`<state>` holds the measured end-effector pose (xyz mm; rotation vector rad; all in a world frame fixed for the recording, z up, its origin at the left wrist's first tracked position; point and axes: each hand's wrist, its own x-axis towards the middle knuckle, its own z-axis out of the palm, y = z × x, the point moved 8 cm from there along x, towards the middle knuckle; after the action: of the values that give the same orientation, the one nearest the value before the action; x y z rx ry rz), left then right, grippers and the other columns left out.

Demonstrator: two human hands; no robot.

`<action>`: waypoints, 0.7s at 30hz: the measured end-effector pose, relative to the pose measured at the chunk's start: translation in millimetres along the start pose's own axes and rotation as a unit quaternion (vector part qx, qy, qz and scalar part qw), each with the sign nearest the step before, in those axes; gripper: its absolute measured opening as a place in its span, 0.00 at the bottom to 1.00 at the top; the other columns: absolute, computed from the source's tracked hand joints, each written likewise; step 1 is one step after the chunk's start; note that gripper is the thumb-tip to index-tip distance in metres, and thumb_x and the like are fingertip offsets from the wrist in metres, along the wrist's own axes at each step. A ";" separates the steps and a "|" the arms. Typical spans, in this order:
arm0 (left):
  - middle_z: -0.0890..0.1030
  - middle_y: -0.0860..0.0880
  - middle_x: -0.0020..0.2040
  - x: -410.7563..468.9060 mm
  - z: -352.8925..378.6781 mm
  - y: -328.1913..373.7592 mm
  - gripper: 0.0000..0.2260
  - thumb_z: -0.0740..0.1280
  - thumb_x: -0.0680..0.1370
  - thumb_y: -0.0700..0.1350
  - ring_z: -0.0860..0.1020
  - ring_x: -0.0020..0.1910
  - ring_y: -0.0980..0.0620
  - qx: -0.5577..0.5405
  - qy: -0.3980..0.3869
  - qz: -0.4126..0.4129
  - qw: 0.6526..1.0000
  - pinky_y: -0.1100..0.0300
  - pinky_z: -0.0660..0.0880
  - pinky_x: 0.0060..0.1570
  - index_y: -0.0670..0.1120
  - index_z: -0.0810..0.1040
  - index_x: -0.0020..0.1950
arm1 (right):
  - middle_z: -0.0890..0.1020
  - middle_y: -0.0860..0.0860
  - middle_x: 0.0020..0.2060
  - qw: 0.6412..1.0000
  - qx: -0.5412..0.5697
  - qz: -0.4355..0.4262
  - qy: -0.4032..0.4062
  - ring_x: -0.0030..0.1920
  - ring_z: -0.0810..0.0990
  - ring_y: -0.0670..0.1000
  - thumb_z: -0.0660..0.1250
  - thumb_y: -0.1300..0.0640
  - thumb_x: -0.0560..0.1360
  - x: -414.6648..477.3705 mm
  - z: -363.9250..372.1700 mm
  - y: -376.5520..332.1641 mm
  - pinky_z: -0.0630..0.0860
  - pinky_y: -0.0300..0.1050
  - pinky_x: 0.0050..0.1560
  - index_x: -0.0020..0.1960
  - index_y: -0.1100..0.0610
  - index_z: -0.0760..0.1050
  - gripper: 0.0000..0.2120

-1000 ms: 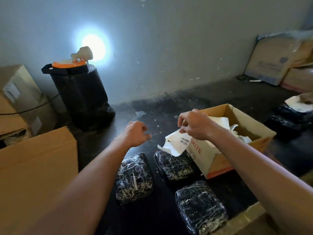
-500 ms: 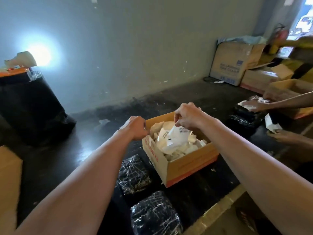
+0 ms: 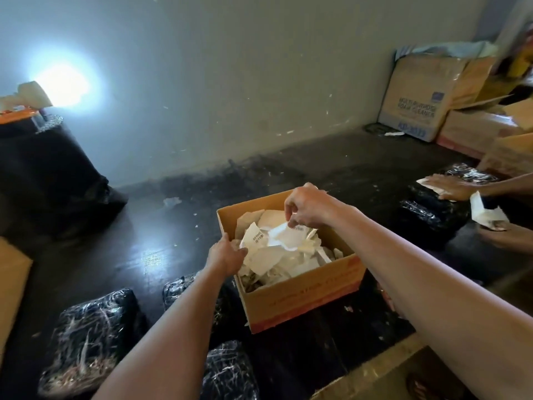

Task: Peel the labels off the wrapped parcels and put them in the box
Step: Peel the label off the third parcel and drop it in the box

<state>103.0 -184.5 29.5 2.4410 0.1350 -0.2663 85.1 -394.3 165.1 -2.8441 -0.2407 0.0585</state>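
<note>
An open cardboard box (image 3: 302, 295) sits in the middle of the dark floor, filled with several peeled white labels. My right hand (image 3: 307, 206) hovers over the box and pinches a white label (image 3: 281, 230) that hangs down onto the pile. My left hand (image 3: 226, 255) is at the box's left rim, fingers curled over it into the papers. Three black wrapped parcels lie near me: one at the lower left (image 3: 92, 339), one at the bottom (image 3: 227, 370), and one (image 3: 178, 287) partly hidden behind my left forearm.
Another person's hands (image 3: 450, 187) work on more black parcels (image 3: 429, 210) at the right. Cardboard cartons (image 3: 418, 102) lean on the wall at the back right. A black wrapped drum (image 3: 49, 174) stands at the left, cardboard (image 3: 11, 284) below it.
My right hand carried the label from the box's near side to over the box and lowered it onto the pile. My left hand dropped from mid-air to the box's left rim. The view swung right.
</note>
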 end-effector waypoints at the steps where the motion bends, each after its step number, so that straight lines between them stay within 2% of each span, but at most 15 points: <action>1: 0.76 0.42 0.72 -1.2 6.1 -2.8 0.32 0.67 0.81 0.50 0.76 0.68 0.40 -0.010 0.004 -0.008 1.000 0.46 0.76 0.65 0.48 0.59 0.83 | 0.83 0.48 0.52 1.000 -0.007 -0.001 0.001 0.55 0.79 0.50 0.78 0.55 0.72 2.4 1.6 2.8 0.80 0.55 0.59 0.43 0.50 0.84 0.04; 2: 0.75 0.41 0.73 -3.5 8.8 -4.6 0.34 0.67 0.82 0.48 0.75 0.69 0.40 -0.012 0.010 -0.015 1.000 0.46 0.75 0.66 0.49 0.55 0.84 | 0.83 0.49 0.51 1.000 -0.009 0.000 -0.003 0.54 0.79 0.50 0.78 0.55 0.72 5.3 3.2 5.9 0.80 0.54 0.58 0.43 0.50 0.84 0.04; 4: 0.78 0.41 0.70 -2.1 11.3 -11.1 0.35 0.65 0.81 0.46 0.78 0.66 0.39 -0.030 0.030 -0.019 0.999 0.43 0.77 0.64 0.53 0.52 0.84 | 0.84 0.49 0.49 1.000 -0.010 -0.002 -0.017 0.49 0.81 0.49 0.77 0.57 0.73 8.2 6.0 10.8 0.82 0.51 0.55 0.44 0.49 0.82 0.05; 8: 0.80 0.48 0.62 -8.5 16.7 -15.1 0.33 0.63 0.81 0.44 0.81 0.58 0.41 -0.094 0.016 -0.029 0.995 0.43 0.81 0.57 0.61 0.53 0.82 | 0.82 0.48 0.44 1.000 -0.017 -0.009 -0.020 0.45 0.81 0.49 0.77 0.59 0.72 11.3 2.6 17.5 0.82 0.47 0.51 0.43 0.49 0.77 0.09; 11: 0.82 0.50 0.62 8.3 33.1 -41.2 0.32 0.65 0.79 0.49 0.83 0.54 0.44 -0.149 0.012 -0.043 0.988 0.43 0.82 0.54 0.72 0.57 0.76 | 0.82 0.48 0.45 1.000 -0.020 -0.003 -0.018 0.43 0.82 0.49 0.76 0.60 0.72 14.8 -1.3 24.0 0.84 0.47 0.46 0.43 0.48 0.80 0.08; 13: 0.82 0.49 0.65 39.6 55.4 -75.4 0.34 0.66 0.76 0.53 0.84 0.54 0.44 -0.197 0.002 -0.055 0.979 0.42 0.83 0.52 0.78 0.54 0.74 | 0.82 0.49 0.45 1.000 -0.010 -0.005 -0.020 0.41 0.84 0.50 0.75 0.62 0.74 15.7 -2.3 27.2 0.85 0.47 0.44 0.44 0.49 0.80 0.09; 16: 0.79 0.49 0.70 33.9 59.5 -78.4 0.33 0.65 0.77 0.60 0.83 0.59 0.44 -0.231 0.006 -0.054 0.972 0.40 0.82 0.55 0.75 0.51 0.76 | 0.82 0.48 0.48 0.999 0.001 -0.015 -0.030 0.42 0.84 0.50 0.75 0.61 0.74 15.3 -1.2 29.9 0.85 0.47 0.45 0.49 0.50 0.80 0.08; 19: 0.75 0.48 0.74 1.4 46.7 -52.9 0.30 0.63 0.82 0.55 0.79 0.65 0.42 -0.239 0.014 -0.047 0.970 0.38 0.79 0.61 0.66 0.52 0.81 | 0.82 0.49 0.50 0.999 -0.001 -0.024 -0.033 0.43 0.84 0.50 0.75 0.59 0.75 15.6 -1.0 31.3 0.85 0.46 0.45 0.52 0.49 0.80 0.09; 21: 0.72 0.47 0.76 -17.8 37.4 -36.5 0.30 0.62 0.84 0.53 0.78 0.67 0.41 -0.237 0.015 -0.054 0.970 0.38 0.79 0.62 0.64 0.52 0.82 | 0.82 0.49 0.51 0.999 -0.004 -0.030 -0.035 0.44 0.84 0.50 0.75 0.58 0.75 14.5 -1.0 30.6 0.85 0.46 0.46 0.53 0.49 0.80 0.09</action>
<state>73.8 -180.7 -17.2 1.9647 0.3096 -0.2155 104.3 -421.0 157.0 -2.8439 -0.3426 0.1438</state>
